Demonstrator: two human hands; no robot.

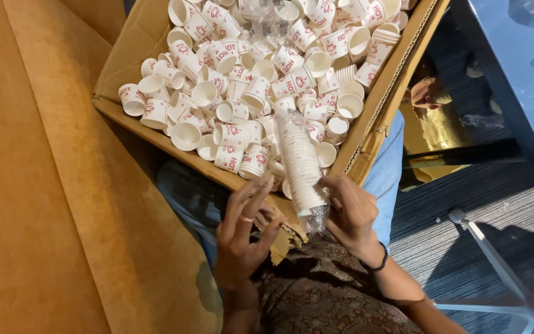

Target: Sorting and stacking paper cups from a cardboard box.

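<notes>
We held tall cup stack (301,167) in clear wrap, lying over box (125,68) edge at 6 o'clock. Right hand (350,213) fingers gripped stack's bottom end. Left hand (242,235) fingers open, touching nothing. Best we grip softly, keep stack straight.

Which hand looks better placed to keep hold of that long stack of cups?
Probably the right hand: its fingers touch the bagged stack of cups at its lower end. The left hand is open beside it.
</notes>
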